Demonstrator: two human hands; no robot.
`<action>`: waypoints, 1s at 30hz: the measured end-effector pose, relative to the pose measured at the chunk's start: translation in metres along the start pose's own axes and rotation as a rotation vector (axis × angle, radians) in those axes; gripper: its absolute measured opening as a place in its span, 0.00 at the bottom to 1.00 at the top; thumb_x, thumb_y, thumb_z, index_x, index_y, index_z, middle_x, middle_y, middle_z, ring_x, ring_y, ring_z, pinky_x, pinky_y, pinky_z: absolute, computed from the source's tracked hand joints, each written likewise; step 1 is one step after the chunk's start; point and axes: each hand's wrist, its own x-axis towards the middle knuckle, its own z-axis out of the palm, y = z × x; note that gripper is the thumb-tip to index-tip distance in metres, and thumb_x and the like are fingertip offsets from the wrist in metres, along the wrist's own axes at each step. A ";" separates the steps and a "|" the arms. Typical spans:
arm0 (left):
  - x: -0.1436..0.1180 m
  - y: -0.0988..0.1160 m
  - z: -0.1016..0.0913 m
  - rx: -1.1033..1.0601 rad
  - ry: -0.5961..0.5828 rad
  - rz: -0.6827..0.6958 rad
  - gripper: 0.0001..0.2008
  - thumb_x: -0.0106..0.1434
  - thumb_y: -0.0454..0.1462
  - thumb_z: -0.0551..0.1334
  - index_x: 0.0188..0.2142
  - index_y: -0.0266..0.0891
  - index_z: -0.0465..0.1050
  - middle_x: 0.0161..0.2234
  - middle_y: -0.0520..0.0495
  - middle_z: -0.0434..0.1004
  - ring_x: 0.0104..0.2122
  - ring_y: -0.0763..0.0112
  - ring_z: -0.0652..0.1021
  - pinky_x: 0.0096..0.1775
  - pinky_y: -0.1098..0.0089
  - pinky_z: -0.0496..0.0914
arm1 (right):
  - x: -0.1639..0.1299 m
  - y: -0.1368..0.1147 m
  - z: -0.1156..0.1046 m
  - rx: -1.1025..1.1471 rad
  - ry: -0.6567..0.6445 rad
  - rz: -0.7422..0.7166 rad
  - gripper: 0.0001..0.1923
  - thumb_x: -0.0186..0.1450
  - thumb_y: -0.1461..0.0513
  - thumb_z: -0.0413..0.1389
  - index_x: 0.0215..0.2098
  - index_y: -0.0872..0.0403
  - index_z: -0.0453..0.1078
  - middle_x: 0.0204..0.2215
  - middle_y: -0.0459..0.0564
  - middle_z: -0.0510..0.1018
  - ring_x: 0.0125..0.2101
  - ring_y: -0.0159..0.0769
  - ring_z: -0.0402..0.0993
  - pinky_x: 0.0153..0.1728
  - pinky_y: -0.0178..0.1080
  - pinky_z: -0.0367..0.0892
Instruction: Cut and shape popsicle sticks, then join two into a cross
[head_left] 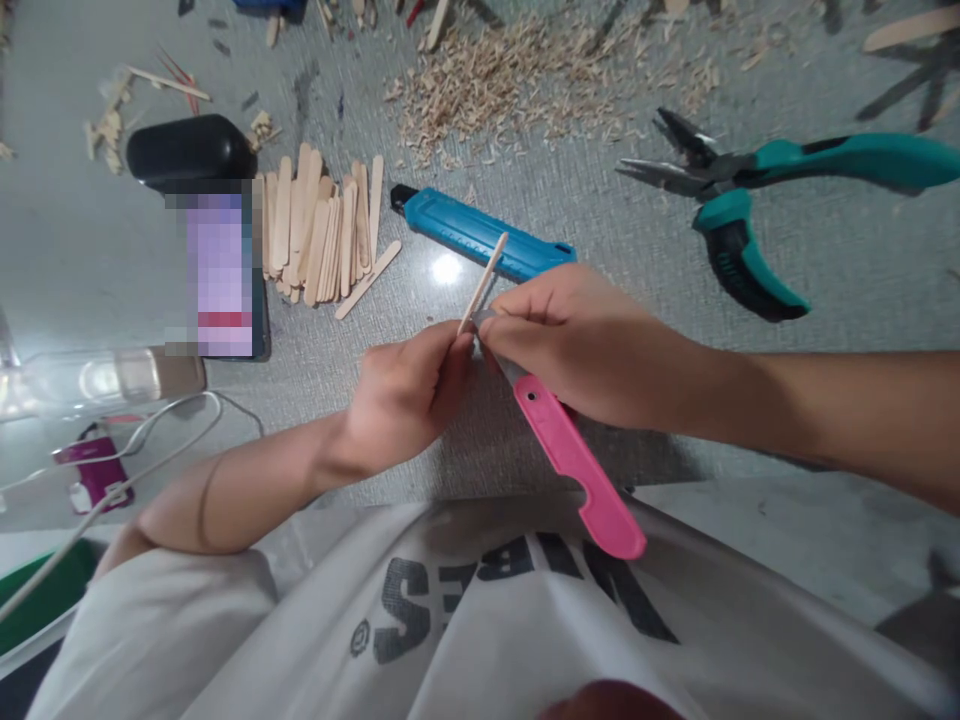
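My left hand (409,395) pinches a thin wooden craft stick (484,282), which points up and to the right. Close beside it, my right hand (570,335) is closed on the blade end of a folding razor with a pink handle (581,470). That handle hangs down and to the right, over the shirt. The blade lies mostly hidden under my fingers, near the lower end of the stick; whether it touches the wood I cannot tell. Just beyond the hands rests a blue utility knife (480,230), partly behind the stick's tip.
Many craft sticks (322,230) are heaped at left, beside a phone (225,270) and a black case (191,150). Wood shavings (480,85) cover the far middle. Teal-handled pliers (750,180) lie spread at right. A clear bottle (97,380) and white cable (180,415) are at left.
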 end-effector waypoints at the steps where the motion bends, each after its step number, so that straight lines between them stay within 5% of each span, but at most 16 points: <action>1: 0.000 -0.001 0.000 -0.002 0.000 0.003 0.16 0.85 0.40 0.62 0.37 0.45 0.78 0.27 0.52 0.75 0.25 0.72 0.66 0.32 0.65 0.60 | 0.000 0.000 0.000 0.005 -0.001 -0.010 0.33 0.78 0.61 0.63 0.19 0.46 0.52 0.14 0.39 0.51 0.15 0.26 0.43 0.14 0.41 0.36; 13: 0.008 0.005 -0.009 -0.233 -0.050 -0.166 0.27 0.87 0.55 0.61 0.35 0.44 0.84 0.29 0.49 0.85 0.28 0.69 0.79 0.36 0.65 0.72 | 0.000 0.009 -0.002 -0.045 0.012 -0.137 0.29 0.80 0.59 0.60 0.23 0.47 0.55 0.19 0.40 0.54 0.21 0.29 0.48 0.20 0.41 0.44; 22: 0.011 0.000 -0.013 -0.408 -0.075 -0.241 0.32 0.80 0.66 0.65 0.39 0.42 0.87 0.25 0.49 0.81 0.26 0.67 0.80 0.32 0.65 0.74 | 0.000 0.008 -0.008 -0.193 0.013 -0.328 0.36 0.84 0.41 0.59 0.25 0.47 0.55 0.20 0.39 0.55 0.24 0.31 0.52 0.27 0.44 0.52; 30: 0.016 -0.001 -0.014 -0.554 -0.109 -0.301 0.32 0.72 0.69 0.73 0.36 0.44 0.85 0.23 0.51 0.77 0.21 0.71 0.74 0.26 0.66 0.67 | 0.003 0.012 -0.018 -0.243 -0.038 -0.348 0.29 0.84 0.48 0.59 0.26 0.47 0.61 0.21 0.40 0.61 0.24 0.31 0.54 0.28 0.43 0.52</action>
